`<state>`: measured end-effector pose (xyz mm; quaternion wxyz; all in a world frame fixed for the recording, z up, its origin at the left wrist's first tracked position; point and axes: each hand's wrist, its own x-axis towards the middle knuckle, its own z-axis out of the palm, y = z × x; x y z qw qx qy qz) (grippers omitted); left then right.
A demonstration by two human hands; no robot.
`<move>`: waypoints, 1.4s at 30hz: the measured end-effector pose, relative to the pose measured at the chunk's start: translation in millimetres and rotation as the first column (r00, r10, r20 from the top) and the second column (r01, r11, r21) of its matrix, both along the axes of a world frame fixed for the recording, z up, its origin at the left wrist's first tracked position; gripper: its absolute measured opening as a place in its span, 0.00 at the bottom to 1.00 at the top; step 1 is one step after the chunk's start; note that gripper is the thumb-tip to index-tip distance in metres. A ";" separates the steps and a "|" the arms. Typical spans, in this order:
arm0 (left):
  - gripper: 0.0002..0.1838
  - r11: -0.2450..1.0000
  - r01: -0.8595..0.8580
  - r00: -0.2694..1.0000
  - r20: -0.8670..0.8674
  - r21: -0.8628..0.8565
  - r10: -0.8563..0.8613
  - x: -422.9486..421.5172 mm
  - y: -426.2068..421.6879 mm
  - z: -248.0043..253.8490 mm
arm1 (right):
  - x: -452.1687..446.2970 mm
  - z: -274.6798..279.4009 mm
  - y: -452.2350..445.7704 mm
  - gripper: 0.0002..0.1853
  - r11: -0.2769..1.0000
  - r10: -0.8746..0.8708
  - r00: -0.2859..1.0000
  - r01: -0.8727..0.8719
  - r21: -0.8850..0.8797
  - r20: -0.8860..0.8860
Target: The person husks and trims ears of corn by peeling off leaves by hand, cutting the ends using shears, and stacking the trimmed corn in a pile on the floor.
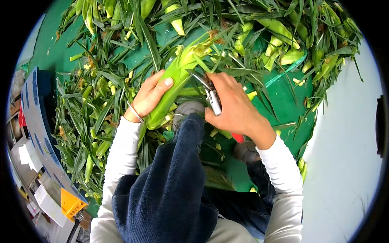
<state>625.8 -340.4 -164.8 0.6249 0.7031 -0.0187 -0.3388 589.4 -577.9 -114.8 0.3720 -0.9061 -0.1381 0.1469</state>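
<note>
My left hand (152, 95) is wrapped around an ear of corn (172, 87) in its green husk, thumb on top. The ear slants up to the right, and brown silk shows at its upper tip. My right hand (237, 101) is closed around a pair of pruning shears (213, 102) with a silver-white body. A red handle end pokes out below the palm. The dark blades point up and left, close beside the ear's upper part and a loose husk leaf. Whether the blades touch the leaf I cannot tell.
Cut corn leaves (105, 81) and several husked ears (279, 30) cover the green floor (283, 97) ahead and to the left. A dark blue cloth (162, 194) lies over my lap. A shelf with papers and an orange-yellow object (72, 203) stands at left; a pale wall (348, 141) is at right.
</note>
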 end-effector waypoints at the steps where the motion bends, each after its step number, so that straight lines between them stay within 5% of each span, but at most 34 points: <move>1: 0.21 1.000 0.015 1.000 -0.026 0.000 -0.015 1.7 -0.3 2.8 | -1.4 -5.8 -0.8 0.33 1.000 0.001 1.000 -0.001 0.002 0.022; 4: 0.20 0.928 0.253 0.940 0.160 0.273 -0.303 8.7 0.7 2.7 | -2.8 -12.8 -1.7 0.29 0.999 -0.005 1.000 0.004 0.046 0.009; 8: 0.21 0.914 0.276 0.917 0.205 0.296 -0.343 10.4 -0.4 3.3 | -1.7 -16.1 -2.5 0.20 0.994 -0.009 0.999 0.013 0.112 -0.037; 14: 0.23 0.990 0.143 0.990 -0.023 0.006 -0.142 8.6 9.0 -9.0 | -8.1 -8.5 -2.4 0.14 0.925 -0.215 0.943 0.280 0.256 -0.253; 17: 0.28 0.961 -0.185 0.964 -0.228 -0.207 0.136 2.0 6.9 -21.2 | -25.3 -4.2 7.4 0.23 0.942 -0.209 0.942 0.266 0.204 -0.261; 19: 0.25 0.969 -0.223 0.950 -0.245 -0.109 0.191 -2.3 12.7 -48.0 | -37.6 -10.7 20.4 0.31 0.969 -0.175 0.966 0.203 0.138 -0.192; 22: 0.23 0.991 -0.030 0.999 0.015 -0.128 0.032 -12.2 -17.9 -14.1 | -31.9 -29.1 43.6 0.28 0.941 -0.325 0.943 0.316 0.120 0.065; 23: 0.23 0.991 -0.003 0.999 0.045 -0.132 0.009 -18.4 -22.4 -12.3 | -27.0 -30.3 45.1 0.26 0.926 -0.344 0.939 0.342 0.161 -0.017; 25: 0.23 0.988 -0.044 0.998 -0.048 -0.151 0.037 -18.3 -23.4 -6.6 | -19.0 -27.8 48.2 0.23 0.885 -0.357 0.916 0.394 0.247 -0.183; 32: 0.18 0.968 -0.134 0.969 -0.235 -0.212 0.083 -1.0 -17.6 2.0 | -13.8 -20.4 39.3 0.17 0.820 -0.465 0.875 0.482 0.309 -0.130; 34: 0.17 0.952 -0.121 0.937 -0.349 -0.281 0.016 2.5 -16.6 3.0 | -7.6 -16.3 28.4 0.20 0.721 -0.471 0.804 0.588 0.366 -0.363; 39: 0.17 0.877 -0.390 0.913 0.007 -0.280 0.408 2.4 -32.2 -0.5 | -19.1 -41.3 32.8 0.37 0.805 -0.406 0.902 0.429 0.411 -0.146; 42: 0.20 0.894 -0.275 0.931 0.133 -0.353 0.339 -9.6 -55.1 13.5 | -15.6 -42.6 47.2 0.39 0.717 -0.514 0.842 0.525 0.458 -0.162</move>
